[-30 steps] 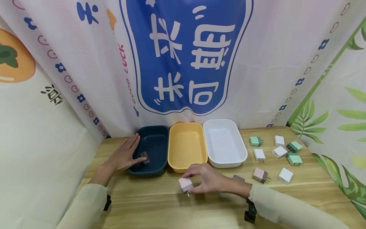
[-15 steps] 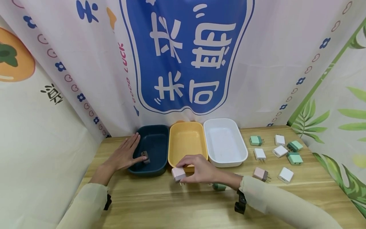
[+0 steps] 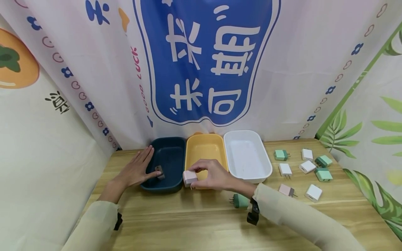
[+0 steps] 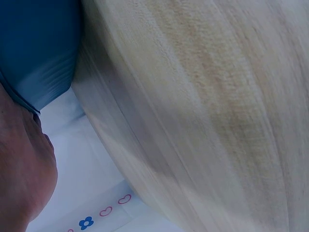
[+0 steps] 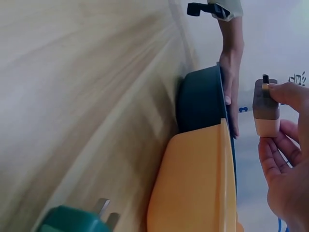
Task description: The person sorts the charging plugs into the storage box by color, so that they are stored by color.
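Note:
My right hand [image 3: 213,173] pinches a pink-and-brown plug charger [image 3: 190,178] between thumb and fingers, over the front rims of the dark blue bin [image 3: 172,153] and yellow bin [image 3: 205,148]. The right wrist view shows the charger [image 5: 266,108] with its brown prong end up by the thumb. On the dark blue bin's left rim rests my left hand [image 3: 135,170], fingers straight. Its thumb reaches inside, beside a brownish charger [image 3: 160,172]; whether they touch, I cannot tell. In the left wrist view only part of the left hand [image 4: 24,169] shows.
A white bin [image 3: 246,153] stands right of the yellow one. Several white, green and pink chargers lie at the table's right, such as a white charger [image 3: 313,192]. A green charger [image 3: 240,201] lies under my right forearm. A printed curtain [image 3: 295,69] hangs behind.
My right hand has carried the pink-and-brown charger left and away from me, up to the bins' front rims. The green charger beneath the forearm has come into sight. My left hand stays put.

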Motion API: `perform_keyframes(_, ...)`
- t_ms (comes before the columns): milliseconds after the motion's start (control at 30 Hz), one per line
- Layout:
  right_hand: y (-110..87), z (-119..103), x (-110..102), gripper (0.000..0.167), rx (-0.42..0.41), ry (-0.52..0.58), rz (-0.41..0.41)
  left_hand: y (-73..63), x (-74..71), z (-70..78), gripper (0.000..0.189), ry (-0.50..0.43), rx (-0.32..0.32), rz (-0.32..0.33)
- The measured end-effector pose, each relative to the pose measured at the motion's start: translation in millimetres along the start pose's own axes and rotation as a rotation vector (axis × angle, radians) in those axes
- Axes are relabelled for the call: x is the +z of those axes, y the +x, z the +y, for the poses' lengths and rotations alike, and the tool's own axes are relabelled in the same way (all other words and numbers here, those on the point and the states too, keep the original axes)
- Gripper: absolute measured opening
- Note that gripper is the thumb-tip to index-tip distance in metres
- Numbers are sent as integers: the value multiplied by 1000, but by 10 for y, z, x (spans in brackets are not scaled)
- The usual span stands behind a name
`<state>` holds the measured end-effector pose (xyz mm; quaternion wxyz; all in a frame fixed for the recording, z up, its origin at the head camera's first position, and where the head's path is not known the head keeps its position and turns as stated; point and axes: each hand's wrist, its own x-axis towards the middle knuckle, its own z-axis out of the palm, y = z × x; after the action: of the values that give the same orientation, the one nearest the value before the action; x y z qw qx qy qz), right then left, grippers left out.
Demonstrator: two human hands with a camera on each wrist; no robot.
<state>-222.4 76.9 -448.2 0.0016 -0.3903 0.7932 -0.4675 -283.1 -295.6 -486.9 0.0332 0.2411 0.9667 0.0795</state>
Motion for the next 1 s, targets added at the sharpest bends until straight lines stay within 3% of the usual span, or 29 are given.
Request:
perform_keyframes(467, 249, 82, 23, 44, 168, 108, 89, 5, -13, 21, 111, 19, -10, 9)
perform_keyframes(1000, 491, 127, 117, 44, 214, 153, 141, -4, -10, 20, 110, 3, -9, 9)
